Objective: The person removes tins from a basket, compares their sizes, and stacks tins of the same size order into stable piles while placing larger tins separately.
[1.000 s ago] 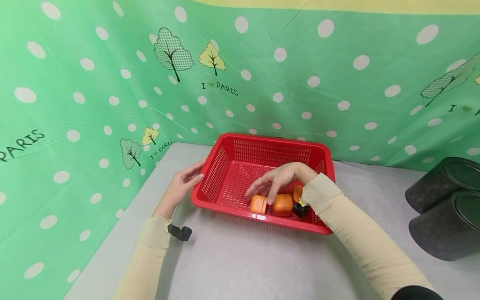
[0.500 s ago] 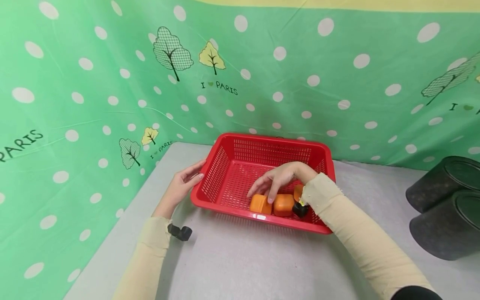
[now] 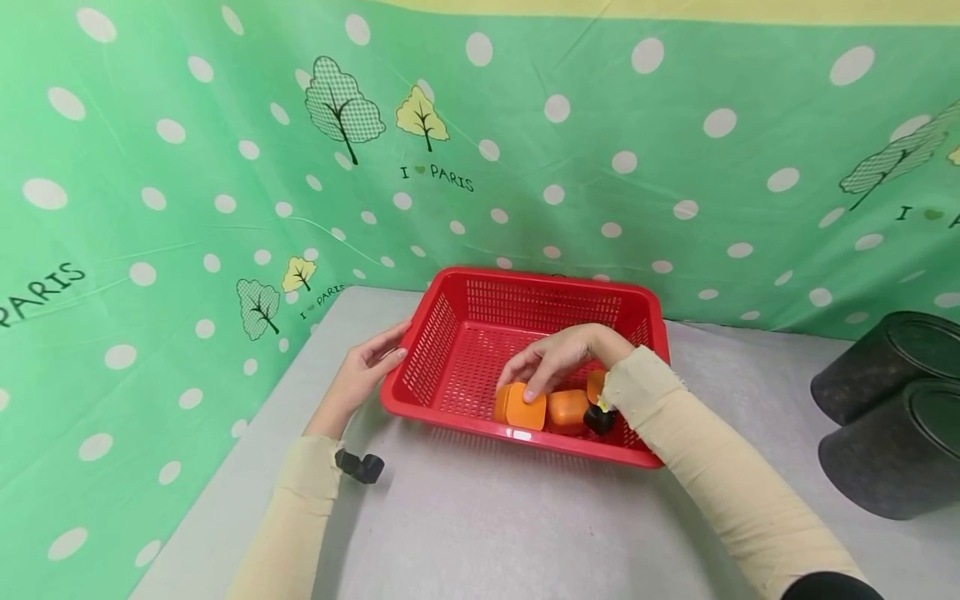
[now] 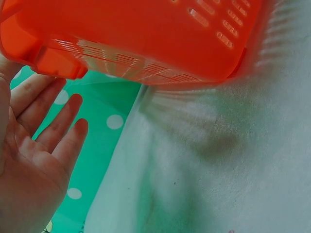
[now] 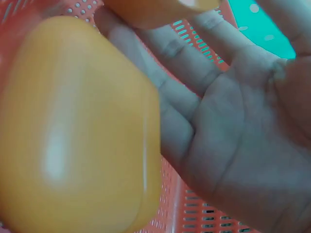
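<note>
A red perforated plastic basket [image 3: 442,414] rests on the table. My left hand [image 3: 367,367] touches its left rim; in the left wrist view the left hand's fingers [image 4: 63,121] look straight, some tips against the rim's underside. Inside the basket, my right hand [image 3: 566,354] holds a rounded orange box [image 3: 527,410], tilted, with the thumb on its near face. A second rounded orange box [image 3: 567,408] sits just right of it, and a third orange piece [image 3: 596,385] is partly hidden by the right wrist. In the right wrist view an orange box [image 5: 73,136] fills the left side.
Two dark cylindrical cans [image 3: 896,450] stand at the table's right side. A green polka-dotted cloth [image 3: 555,150] hangs behind and to the left. The grey table [image 3: 465,533] extends in front of the basket.
My right fingers have closed on the left orange box, which has turned and tipped so a broad flat face shows. The left hand and basket have stayed put.
</note>
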Available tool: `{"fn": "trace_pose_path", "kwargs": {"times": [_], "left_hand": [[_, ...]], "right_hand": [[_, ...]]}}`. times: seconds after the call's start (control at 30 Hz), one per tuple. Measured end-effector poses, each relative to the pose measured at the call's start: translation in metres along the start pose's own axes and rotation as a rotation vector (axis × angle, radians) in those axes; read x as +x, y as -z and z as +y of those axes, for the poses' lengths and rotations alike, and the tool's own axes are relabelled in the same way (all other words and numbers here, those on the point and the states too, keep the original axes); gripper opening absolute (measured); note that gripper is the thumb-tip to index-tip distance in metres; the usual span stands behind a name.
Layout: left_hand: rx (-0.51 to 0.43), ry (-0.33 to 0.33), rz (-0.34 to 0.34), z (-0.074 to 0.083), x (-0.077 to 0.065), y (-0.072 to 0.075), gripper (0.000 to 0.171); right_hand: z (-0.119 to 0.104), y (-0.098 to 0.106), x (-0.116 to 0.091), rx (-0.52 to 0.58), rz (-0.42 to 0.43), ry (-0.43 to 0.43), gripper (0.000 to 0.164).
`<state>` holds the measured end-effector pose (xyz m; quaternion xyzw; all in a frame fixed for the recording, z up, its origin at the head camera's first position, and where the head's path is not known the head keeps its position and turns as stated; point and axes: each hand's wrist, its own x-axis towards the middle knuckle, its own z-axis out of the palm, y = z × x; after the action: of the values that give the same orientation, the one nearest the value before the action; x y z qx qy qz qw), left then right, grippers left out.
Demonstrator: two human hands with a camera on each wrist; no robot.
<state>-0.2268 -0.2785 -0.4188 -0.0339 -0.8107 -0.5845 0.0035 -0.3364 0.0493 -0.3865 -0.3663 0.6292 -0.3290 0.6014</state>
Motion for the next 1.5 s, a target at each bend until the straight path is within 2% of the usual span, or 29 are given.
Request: {"fn": "trace_pose_path", "kwargs": {"times": [0.27,0.5,0.9,1.07,1.17,1.5], "left_hand": [[0.009,-0.002,-0.004,0.001,0.000,0.000,0.052],[0.010,0.007,-0.006,0.002,0.001,0.000,0.052],[0.017,0.004,-0.009,0.006,0.000,-0.001,0.052],[0.018,0.012,-0.007,0.005,0.001,0.000,0.053],[0.016,0.018,-0.007,0.004,0.001,0.000,0.053],[0.017,0.021,0.004,0.000,-0.001,0.001,0.054]], "right_hand": [[-0.003,-0.003,-0.002,0.077,-0.036,0.016,0.050],[-0.004,-0.004,-0.002,0.179,-0.043,0.083,0.044],[-0.005,-0.001,-0.006,0.172,-0.112,0.170,0.075],[-0.006,-0.001,-0.008,0.182,-0.119,0.214,0.073],[-0.007,0.000,-0.011,0.180,-0.067,0.238,0.070],[-0.021,0.001,-0.034,0.133,0.281,0.280,0.073]]}}
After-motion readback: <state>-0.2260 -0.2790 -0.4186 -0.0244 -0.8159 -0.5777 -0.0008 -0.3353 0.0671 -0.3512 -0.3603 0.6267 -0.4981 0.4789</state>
